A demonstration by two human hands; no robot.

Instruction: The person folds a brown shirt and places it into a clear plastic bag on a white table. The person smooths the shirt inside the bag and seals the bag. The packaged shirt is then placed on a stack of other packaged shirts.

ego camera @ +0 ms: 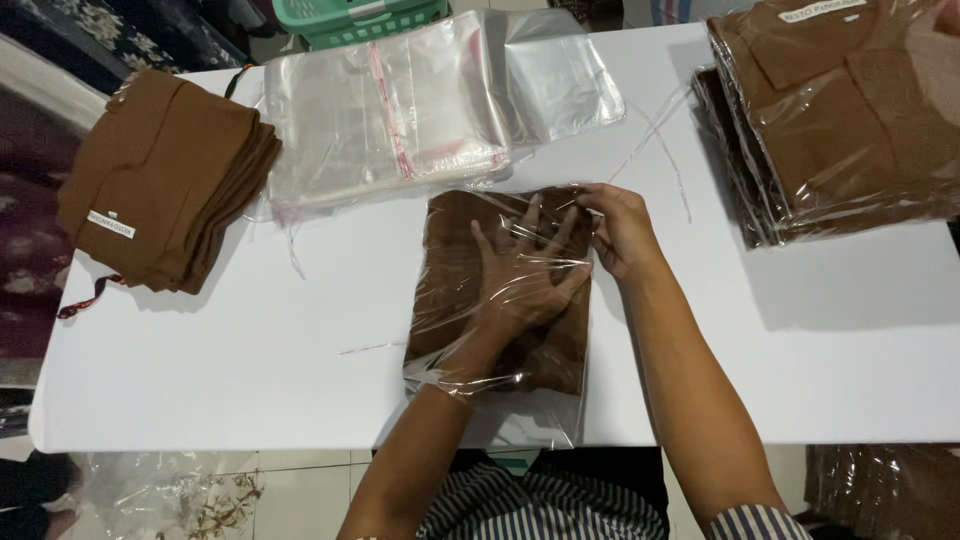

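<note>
Evidently, from the head camera, the left hand (525,275) lay inside a clear bag (500,300) at the middle of the white counter (300,350), fingers spread flat on the folded brown cloth (455,250) within, seemingly to smooth it and keep it square. The right hand (615,230) pinched the bag's far right corner, probably holding the film taut against the push. The bag's open mouth hung over the counter's near edge, around the left wrist.

Beyond the bag lay a stack of empty bags (390,110), clear with a pinkish strip across them. Left of the bag sat a pile of folded brown cloths (165,175), unwrapped, with a small white rectangular label on the near fold. Right of the bag, already wrapped brown cloths (840,120) were stacked, a white label strip showing on top. A green basket (355,18) stood beyond the empty bags.
</note>
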